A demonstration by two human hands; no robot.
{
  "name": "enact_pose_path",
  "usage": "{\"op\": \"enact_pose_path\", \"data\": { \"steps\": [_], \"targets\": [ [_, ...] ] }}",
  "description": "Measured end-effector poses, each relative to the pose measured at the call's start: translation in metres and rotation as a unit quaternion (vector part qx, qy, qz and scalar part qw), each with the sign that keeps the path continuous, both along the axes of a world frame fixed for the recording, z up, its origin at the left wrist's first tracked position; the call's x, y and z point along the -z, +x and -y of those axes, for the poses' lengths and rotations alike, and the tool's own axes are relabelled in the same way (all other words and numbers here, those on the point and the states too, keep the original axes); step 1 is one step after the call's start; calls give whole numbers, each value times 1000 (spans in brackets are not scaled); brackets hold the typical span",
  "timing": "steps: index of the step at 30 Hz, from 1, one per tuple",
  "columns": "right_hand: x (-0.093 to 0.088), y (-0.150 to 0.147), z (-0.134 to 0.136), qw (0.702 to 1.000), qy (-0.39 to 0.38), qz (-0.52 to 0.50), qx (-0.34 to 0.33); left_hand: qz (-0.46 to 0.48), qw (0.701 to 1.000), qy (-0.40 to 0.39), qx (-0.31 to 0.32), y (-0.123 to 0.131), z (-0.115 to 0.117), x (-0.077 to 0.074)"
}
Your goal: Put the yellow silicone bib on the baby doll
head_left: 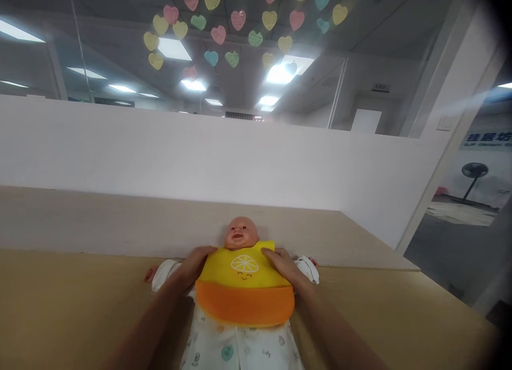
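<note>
A baby doll (241, 231) lies on its back, face up, in a white outfit (240, 348) with small printed figures. Over its chest is a bib (260, 271), yellow with a white citrus slice and a smiling face, and an orange pocket (245, 303) along the bottom. My left hand (198, 260) pinches the bib's upper left edge beside the doll's shoulder. At the upper right corner my right hand (283, 262) has its thumb on top of the bib and its fingers mostly hidden beneath. The doll's arms stretch out to both sides.
The doll lies on a wooden tabletop (80, 300), its head near a paler raised board (120, 220). Behind stands a white low wall (180, 157) below glass with heart-shaped notes (238, 20). A doorway on the right shows a standing fan (474, 170).
</note>
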State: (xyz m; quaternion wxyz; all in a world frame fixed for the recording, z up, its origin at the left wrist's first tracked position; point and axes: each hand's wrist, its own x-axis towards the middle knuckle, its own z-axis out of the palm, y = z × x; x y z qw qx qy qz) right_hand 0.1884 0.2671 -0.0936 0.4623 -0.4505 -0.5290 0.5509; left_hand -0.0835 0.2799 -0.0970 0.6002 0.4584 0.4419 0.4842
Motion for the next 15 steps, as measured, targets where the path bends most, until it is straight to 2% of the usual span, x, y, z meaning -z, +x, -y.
{"op": "enact_pose_path", "data": {
  "steps": [5, 9, 12, 15],
  "targets": [
    [-8, -3, 5, 996, -49, -70, -12, 18, 999, -41, 26, 4, 0, -4],
    [0, -7, -4, 978, -57, -182, -85, 36, 995, -75, 46, 9, 6, -11],
    [3, -10, -9, 968, -95, -202, -112, 72, 990, -99, 64, 9, 11, -14],
    [-2, -11, -4, 958, -145, -215, -121, 130, 980, -116, 100, 7, 11, -13]
  ]
}}
